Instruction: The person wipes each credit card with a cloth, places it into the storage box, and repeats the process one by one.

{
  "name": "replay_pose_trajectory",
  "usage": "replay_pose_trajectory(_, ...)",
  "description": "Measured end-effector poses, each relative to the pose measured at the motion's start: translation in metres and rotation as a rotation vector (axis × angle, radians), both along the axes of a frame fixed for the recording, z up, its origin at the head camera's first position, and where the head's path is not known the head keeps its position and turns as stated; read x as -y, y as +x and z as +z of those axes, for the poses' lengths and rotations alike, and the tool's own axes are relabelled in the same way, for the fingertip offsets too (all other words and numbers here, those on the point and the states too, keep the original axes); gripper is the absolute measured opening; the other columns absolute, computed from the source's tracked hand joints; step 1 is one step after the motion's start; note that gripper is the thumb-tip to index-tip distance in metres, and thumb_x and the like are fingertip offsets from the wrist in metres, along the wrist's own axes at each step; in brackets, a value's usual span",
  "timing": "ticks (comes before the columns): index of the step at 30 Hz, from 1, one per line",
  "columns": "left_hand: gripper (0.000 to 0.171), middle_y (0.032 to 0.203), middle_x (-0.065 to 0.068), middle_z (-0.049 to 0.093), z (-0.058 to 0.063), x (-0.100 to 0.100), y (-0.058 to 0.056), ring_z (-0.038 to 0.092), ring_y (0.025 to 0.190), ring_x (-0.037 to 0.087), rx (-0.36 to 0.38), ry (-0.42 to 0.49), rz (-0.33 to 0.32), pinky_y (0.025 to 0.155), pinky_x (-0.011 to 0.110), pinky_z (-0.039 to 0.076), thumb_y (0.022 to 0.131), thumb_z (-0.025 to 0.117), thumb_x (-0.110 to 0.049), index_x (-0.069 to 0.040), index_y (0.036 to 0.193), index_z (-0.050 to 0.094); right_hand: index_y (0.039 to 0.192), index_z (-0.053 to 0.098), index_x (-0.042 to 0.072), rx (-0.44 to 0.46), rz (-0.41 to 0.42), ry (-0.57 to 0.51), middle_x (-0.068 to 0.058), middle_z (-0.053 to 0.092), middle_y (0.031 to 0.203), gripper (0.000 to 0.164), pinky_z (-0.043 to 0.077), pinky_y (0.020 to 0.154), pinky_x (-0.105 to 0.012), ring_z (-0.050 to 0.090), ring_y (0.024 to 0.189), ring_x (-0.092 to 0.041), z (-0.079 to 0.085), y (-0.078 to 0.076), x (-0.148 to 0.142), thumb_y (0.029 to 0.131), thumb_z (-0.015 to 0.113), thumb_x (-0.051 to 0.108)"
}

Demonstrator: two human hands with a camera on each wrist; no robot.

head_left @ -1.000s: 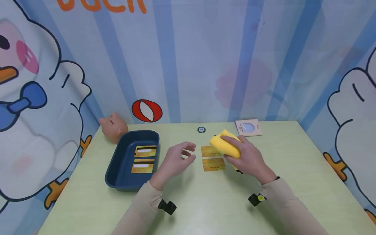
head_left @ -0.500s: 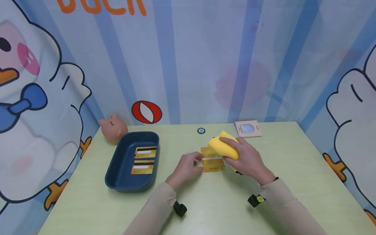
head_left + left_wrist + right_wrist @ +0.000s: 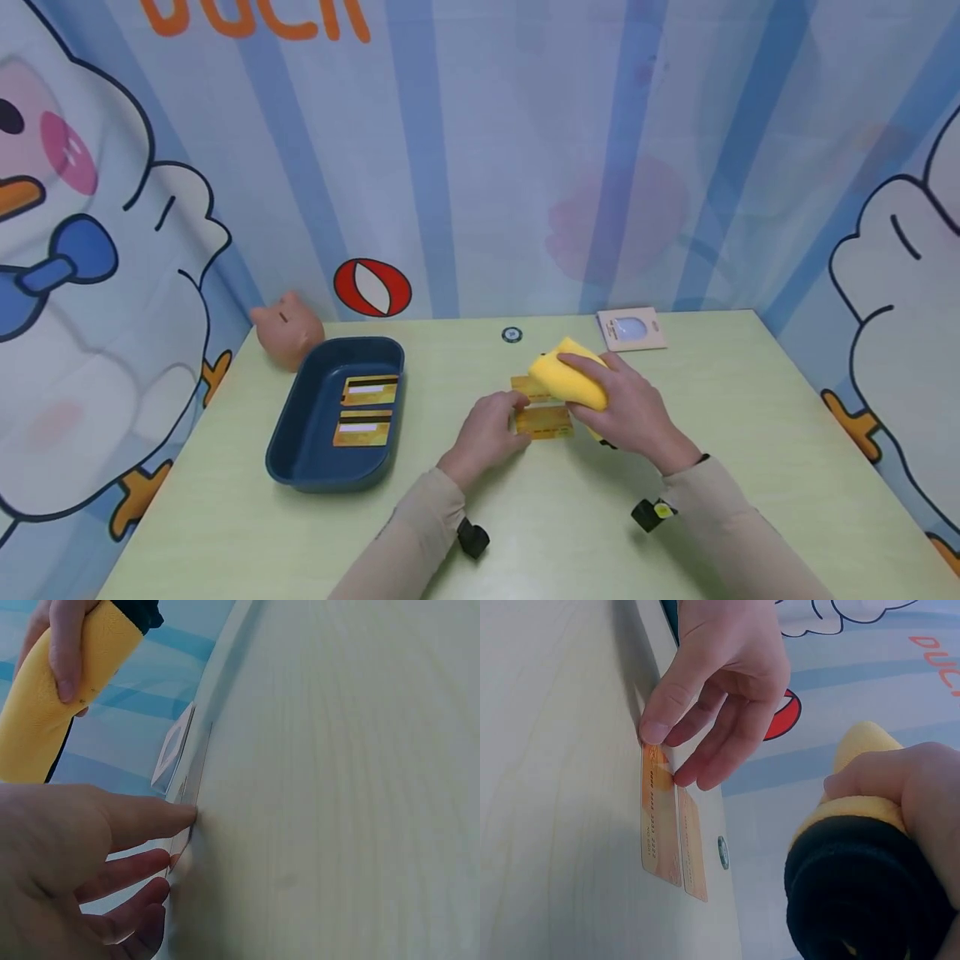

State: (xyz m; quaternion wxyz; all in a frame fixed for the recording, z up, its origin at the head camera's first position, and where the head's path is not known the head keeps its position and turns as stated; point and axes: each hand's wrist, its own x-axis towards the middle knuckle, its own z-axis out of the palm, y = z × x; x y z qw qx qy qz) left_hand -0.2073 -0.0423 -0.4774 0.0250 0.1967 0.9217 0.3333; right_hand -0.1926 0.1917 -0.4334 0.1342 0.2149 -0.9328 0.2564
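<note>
Two gold bank cards lie flat on the table, one behind the other. My left hand (image 3: pixel 491 433) is at the left end of the nearer bank card (image 3: pixel 547 422), thumb and a fingertip pinching its opposite edges; the right wrist view shows this nearer card (image 3: pixel 660 817) still flat. The farther bank card (image 3: pixel 693 844) lies just beyond it, partly hidden in the head view. My right hand (image 3: pixel 633 408) grips a soft yellow plush thing (image 3: pixel 567 379) above the cards' right ends. Its black end (image 3: pixel 859 881) shows in the right wrist view; its exact kind is unclear.
A dark blue tray (image 3: pixel 288 454) at left holds two more gold cards (image 3: pixel 363 427), stripe side up. Behind it sits a pink piggy bank (image 3: pixel 288 332). A round chip (image 3: pixel 512 334) and a pale pink flat box (image 3: pixel 632 329) lie near the table's back edge.
My left hand has moved right and down from beside the tray to the nearer card's left end, its fingers closing in on it. The right hand with the yellow plush thing has barely moved.
</note>
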Motion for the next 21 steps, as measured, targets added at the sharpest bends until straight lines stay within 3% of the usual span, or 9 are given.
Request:
replay_pose_trajectory(11, 0.049, 0.123, 0.009, 0.072, -0.0071, 0.0023, -0.0018, 0.065, 0.115, 0.026, 0.028, 0.008, 0.03, 0.106, 0.045, 0.052, 0.084, 0.087, -0.008, -0.004, 0.129, 0.068, 0.15, 0.058, 0.027, 0.012, 0.011, -0.012, -0.009, 0.059, 0.11, 0.065, 0.043, 0.058, -0.031, 0.049, 0.075, -0.016, -0.0032, 0.0011, 0.0037, 0.089, 0.081, 0.024)
replay_pose_trajectory(21, 0.054, 0.125, 0.009, 0.068, -0.0057, 0.0057, -0.0027, 0.061, 0.118, 0.027, 0.112, 0.051, 0.0, 0.11, 0.046, 0.048, 0.084, 0.086, -0.005, -0.004, 0.133, 0.066, 0.151, 0.057, 0.027, 0.008, 0.023, -0.024, -0.01, 0.06, 0.11, 0.067, 0.043, 0.059, -0.032, 0.049, 0.075, -0.016, -0.0003, 0.001, 0.0069, 0.089, 0.082, 0.023)
